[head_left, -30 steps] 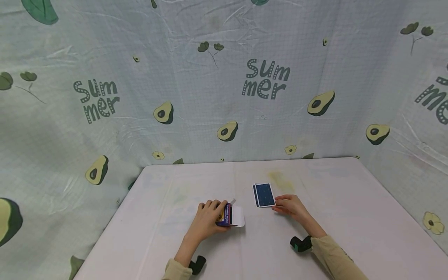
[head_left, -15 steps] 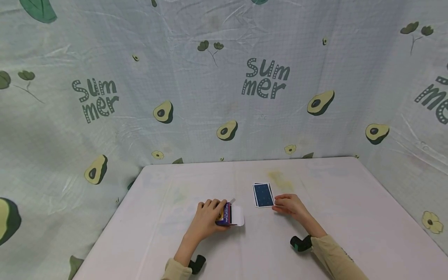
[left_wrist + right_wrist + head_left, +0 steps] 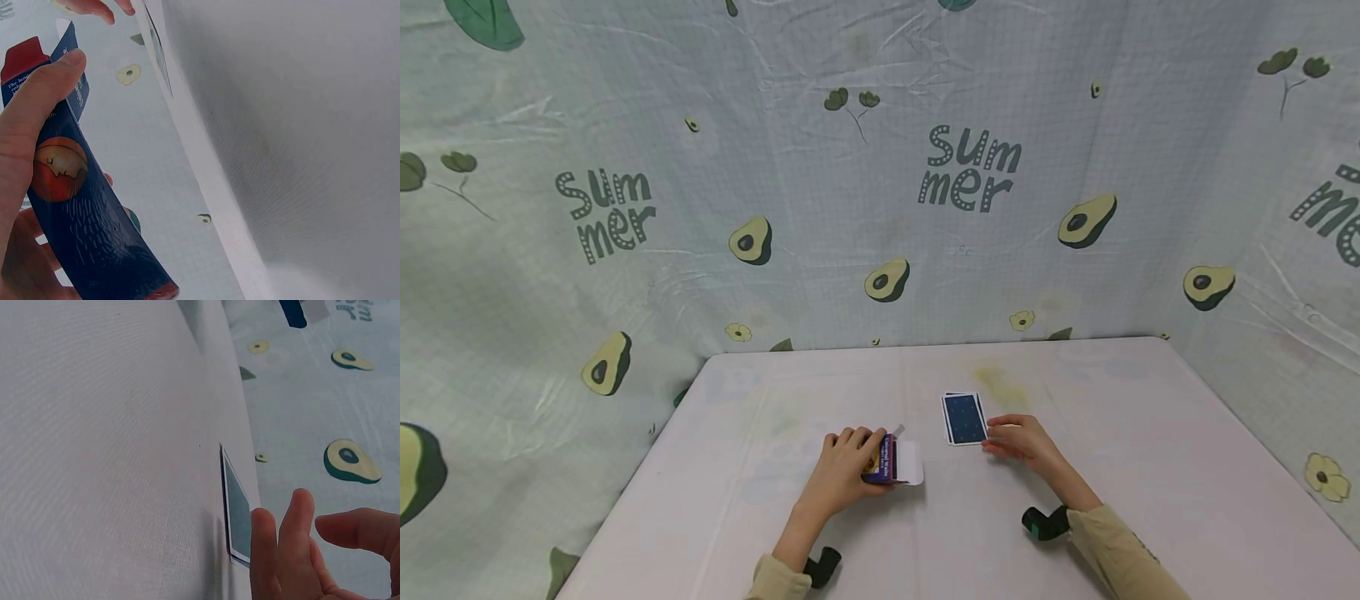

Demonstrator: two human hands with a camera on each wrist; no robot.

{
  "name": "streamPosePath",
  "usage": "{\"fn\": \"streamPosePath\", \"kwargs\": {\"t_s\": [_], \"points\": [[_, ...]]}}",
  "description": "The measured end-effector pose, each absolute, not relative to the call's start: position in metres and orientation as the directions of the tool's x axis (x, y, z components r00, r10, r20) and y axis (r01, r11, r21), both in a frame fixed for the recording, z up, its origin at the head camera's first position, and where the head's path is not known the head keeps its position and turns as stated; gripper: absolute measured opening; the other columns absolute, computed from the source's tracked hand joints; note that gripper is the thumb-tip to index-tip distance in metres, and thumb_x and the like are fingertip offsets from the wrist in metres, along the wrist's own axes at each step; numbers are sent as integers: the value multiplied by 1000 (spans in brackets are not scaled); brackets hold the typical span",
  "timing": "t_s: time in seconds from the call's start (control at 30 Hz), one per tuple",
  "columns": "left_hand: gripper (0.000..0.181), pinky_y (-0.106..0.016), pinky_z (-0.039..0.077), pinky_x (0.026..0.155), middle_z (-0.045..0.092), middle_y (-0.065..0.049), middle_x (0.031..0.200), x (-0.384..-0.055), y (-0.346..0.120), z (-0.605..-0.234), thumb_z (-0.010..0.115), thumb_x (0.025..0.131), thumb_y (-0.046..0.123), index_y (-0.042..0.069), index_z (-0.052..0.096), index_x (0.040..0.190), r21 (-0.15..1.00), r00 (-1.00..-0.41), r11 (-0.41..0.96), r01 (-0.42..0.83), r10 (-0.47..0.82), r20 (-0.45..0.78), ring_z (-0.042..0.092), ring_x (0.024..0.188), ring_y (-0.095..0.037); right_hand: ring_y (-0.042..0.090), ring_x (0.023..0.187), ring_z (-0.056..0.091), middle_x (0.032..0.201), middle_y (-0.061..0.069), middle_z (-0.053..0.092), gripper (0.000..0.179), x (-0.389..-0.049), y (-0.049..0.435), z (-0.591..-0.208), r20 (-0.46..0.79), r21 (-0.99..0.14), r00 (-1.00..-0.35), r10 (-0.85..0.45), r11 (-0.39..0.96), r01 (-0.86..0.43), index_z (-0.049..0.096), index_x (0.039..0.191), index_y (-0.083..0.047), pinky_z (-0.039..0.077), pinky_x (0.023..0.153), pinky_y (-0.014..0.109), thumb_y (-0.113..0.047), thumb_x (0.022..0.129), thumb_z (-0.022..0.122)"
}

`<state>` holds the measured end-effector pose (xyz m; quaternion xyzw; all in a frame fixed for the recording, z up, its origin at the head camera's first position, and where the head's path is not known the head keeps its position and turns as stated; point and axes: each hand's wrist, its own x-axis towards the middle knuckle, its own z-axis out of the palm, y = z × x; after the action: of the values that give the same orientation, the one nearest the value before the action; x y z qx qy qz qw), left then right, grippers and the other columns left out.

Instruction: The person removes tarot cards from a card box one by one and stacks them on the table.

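Note:
My left hand [image 3: 844, 473] grips a dark blue card box [image 3: 885, 461] above the table, thumb along one side and fingers round the other. Its end flaps stand folded out on the right; a red flap and an orange face picture show on the box [image 3: 103, 231] in the left wrist view. Dark blue-backed cards [image 3: 964, 418] lie face down in a slightly uneven stack on the table. Just right of their near corner is my right hand [image 3: 1021, 442], fingers loosely extended and thumb apart. Whether a fingertip touches the cards [image 3: 237, 509] is unclear.
A pale cloth covers the table [image 3: 775, 517], with a yellowish stain [image 3: 1002, 387] behind the cards. A printed curtain [image 3: 820, 183] rises beyond the far edge and along both sides. Black wrist devices sit under each forearm.
The top card has shifted a little to the left, so lower card edges now show on its right side. Both hands have stayed almost in place.

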<state>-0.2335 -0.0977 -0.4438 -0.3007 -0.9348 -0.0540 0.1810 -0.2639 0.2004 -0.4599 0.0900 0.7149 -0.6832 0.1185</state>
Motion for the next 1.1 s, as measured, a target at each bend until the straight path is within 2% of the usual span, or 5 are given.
{"fn": "streamPosePath", "kwargs": {"t_s": [0.2, 0.47, 0.63, 0.83, 1.1], "points": [[76, -41, 39, 78, 56, -4, 107, -233, -97, -443, 74, 61, 51, 17, 48, 124, 2, -758, 812, 584, 544, 361, 51, 95, -21, 13, 71, 65, 107, 31, 55, 40, -261, 197, -455, -303, -952, -952, -28, 53, 302, 41, 120, 16, 52, 68, 25, -2, 87, 51], [76, -41, 39, 78, 56, -3, 106, -232, -95, -444, 73, 61, 52, 16, 49, 123, 0, -757, 811, 585, 546, 359, 51, 96, -21, 15, 72, 66, 101, 24, 59, 37, -260, 190, -453, -315, -947, -949, -24, 76, 313, 46, 117, 14, 52, 65, 23, -3, 85, 53], [76, -40, 39, 79, 56, -2, 107, -232, -94, -443, 72, 62, 53, 18, 48, 124, -7, -757, 810, 586, 550, 353, 51, 96, -20, 17, 74, 66, 102, 23, 60, 36, -258, 185, -452, -322, -941, -947, -18, 113, 318, 48, 115, 12, 52, 66, 25, -6, 84, 56], [77, -40, 39, 79, 56, -1, 106, -231, -92, -443, 72, 61, 54, 17, 47, 125, -15, -749, 805, 594, 559, 356, 51, 96, -19, 16, 74, 67, 95, 18, 64, 36, -254, 180, -451, -295, -948, -955, -45, 138, 286, 50, 113, 12, 53, 68, 27, -8, 84, 57], [77, -39, 37, 80, 56, -1, 106, -230, -89, -444, 72, 62, 53, 19, 46, 125, -5, -754, 801, 599, 566, 333, 50, 97, -18, 23, 83, 66, 104, 25, 61, 36, -250, 173, -449, -260, -953, -961, -91, 187, 240, 51, 113, 11, 53, 71, 31, -13, 86, 57]]}}
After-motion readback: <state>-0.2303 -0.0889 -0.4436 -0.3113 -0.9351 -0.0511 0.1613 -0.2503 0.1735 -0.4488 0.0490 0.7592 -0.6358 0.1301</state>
